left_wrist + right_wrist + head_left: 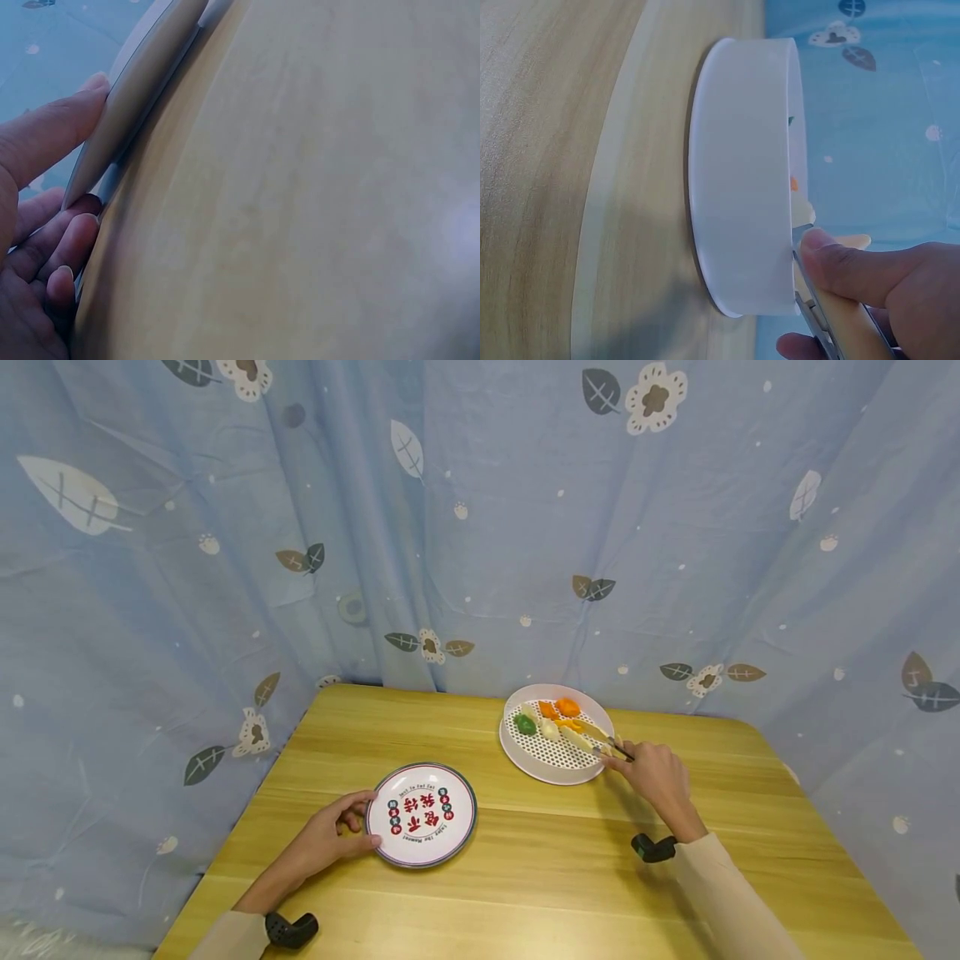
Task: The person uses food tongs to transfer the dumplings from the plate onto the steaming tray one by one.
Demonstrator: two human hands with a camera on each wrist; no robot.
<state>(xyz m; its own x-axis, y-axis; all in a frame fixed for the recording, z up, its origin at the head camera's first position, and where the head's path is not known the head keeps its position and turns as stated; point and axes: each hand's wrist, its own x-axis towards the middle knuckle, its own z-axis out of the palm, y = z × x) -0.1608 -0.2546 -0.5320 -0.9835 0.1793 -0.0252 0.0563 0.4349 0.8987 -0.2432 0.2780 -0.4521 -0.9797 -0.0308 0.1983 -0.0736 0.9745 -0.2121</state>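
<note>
My left hand point(330, 835) holds the left rim of a white plate point(465, 814) with red characters and a dark border. In the left wrist view, the thumb point(67, 124) lies along the plate's rim point(139, 90), fingers curled at its lower edge. My right hand point(660, 781) grips metal tongs with wood-coloured arms point(847, 322). Their front ends reach over the rim of a round white perforated basket point(517, 756). Inside it are a green piece point(525, 725), orange pieces point(567, 707) and pale pieces point(549, 729). In the right wrist view, the basket's wall hides most of the food.
The wooden table point(540, 877) carries the plate at front left and the basket near the back edge. Behind and around it hangs a blue patterned curtain point(495, 527). Black devices sit at the left wrist point(291, 932) and the right wrist point(652, 848).
</note>
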